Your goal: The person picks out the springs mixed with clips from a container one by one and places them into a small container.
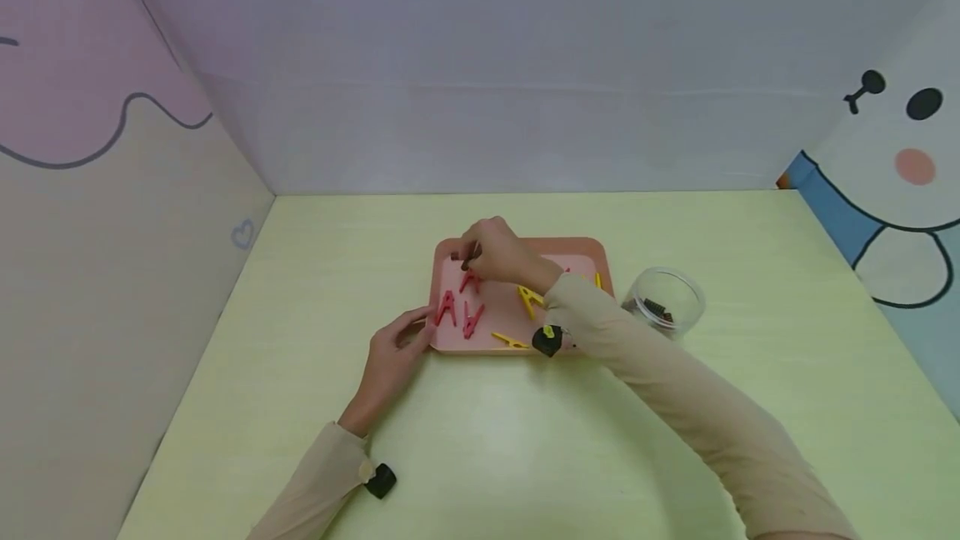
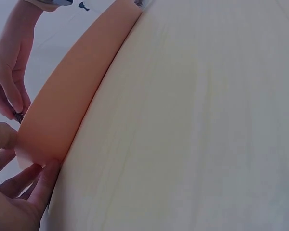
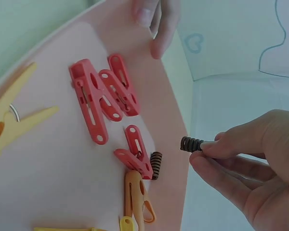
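My right hand (image 1: 501,250) is above the far left corner of a pink tray (image 1: 517,347). In the right wrist view, its thumb and fingers pinch a small dark coil spring (image 3: 190,144). A second coil spring (image 3: 156,166) lies in the tray along the side wall, beside a red clothespin (image 3: 136,156). More red clothespins (image 3: 89,103) lie close by, with an orange clothespin (image 3: 135,197) and yellow clothespins (image 3: 19,115) around them. My left hand (image 1: 396,358) holds the tray's left edge near the front corner, its thumb and fingers against the wall.
To the right of the tray stands a clear round container (image 1: 686,294) with several dark springs (image 1: 655,307) inside. The pale table (image 1: 480,440) meets a wall (image 1: 480,140) at the back and printed panels at both sides. My right forearm crosses over the tray's right part.
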`<state>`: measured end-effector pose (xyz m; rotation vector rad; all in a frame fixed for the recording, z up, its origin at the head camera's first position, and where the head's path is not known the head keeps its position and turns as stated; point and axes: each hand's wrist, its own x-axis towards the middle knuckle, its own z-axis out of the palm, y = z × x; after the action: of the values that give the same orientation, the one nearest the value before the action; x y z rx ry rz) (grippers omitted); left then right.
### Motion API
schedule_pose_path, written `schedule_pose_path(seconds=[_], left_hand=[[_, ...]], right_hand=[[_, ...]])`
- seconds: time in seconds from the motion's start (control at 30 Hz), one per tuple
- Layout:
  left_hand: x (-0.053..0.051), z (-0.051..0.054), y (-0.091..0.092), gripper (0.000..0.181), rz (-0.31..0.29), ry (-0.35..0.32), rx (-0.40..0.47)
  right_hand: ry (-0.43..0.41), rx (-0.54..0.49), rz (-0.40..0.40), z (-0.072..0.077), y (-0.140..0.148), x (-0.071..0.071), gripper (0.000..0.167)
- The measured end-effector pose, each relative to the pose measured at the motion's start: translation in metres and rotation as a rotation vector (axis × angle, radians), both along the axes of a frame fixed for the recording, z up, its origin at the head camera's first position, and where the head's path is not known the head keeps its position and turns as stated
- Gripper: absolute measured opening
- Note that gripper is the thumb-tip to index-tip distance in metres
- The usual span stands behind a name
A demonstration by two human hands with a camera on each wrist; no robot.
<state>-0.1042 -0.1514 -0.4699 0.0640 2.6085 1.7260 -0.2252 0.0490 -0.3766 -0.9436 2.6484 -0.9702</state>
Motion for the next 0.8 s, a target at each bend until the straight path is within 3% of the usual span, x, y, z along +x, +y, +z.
schedule_pose_path(seconds=[0.57,0.8], left_hand=[[0.001,0.003,0.000,0.030,-0.003,0.012,0.025],[0.001,0.002,0.000,0.030,-0.016,0.008,0.040]], right_hand=[[-0.053,-0.070,-0.022,0.009,0.021,0.014,0.003],[-0.103,-0.052,-0.087,0.010,0.032,0.018,0.004]])
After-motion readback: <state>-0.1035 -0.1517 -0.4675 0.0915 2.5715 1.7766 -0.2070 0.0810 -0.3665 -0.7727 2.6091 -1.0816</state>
